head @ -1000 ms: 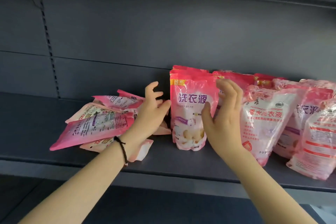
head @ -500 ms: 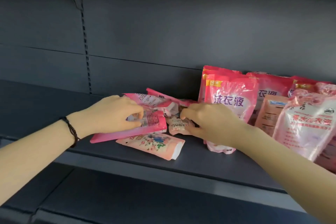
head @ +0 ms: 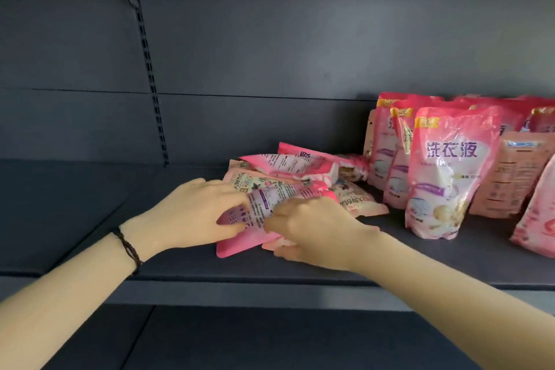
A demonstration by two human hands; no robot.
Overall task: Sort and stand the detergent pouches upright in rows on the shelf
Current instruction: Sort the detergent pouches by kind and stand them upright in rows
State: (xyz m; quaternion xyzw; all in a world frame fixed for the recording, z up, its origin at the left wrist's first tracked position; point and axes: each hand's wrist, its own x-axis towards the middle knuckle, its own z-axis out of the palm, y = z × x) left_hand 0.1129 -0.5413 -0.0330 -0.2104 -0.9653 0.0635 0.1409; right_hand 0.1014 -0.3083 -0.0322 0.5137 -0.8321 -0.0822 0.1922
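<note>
Left of the front standing pouch (head: pixel 447 177), a loose heap of flat pouches (head: pixel 300 165) lies on the dark shelf (head: pixel 90 219). The left hand (head: pixel 195 213) grips the topmost pink pouch (head: pixel 270 204) by its far-left end, fingers curled round the edge. The right hand (head: pixel 312 228), fingers bent, pinches the near edge, probably to peel the pouch off the heap and turn it base-down. Behind and right of the front standing pouch, other upright pouches (head: pixel 387 144) form rows, so the bare spot just left of it looks like the next slot.
</note>
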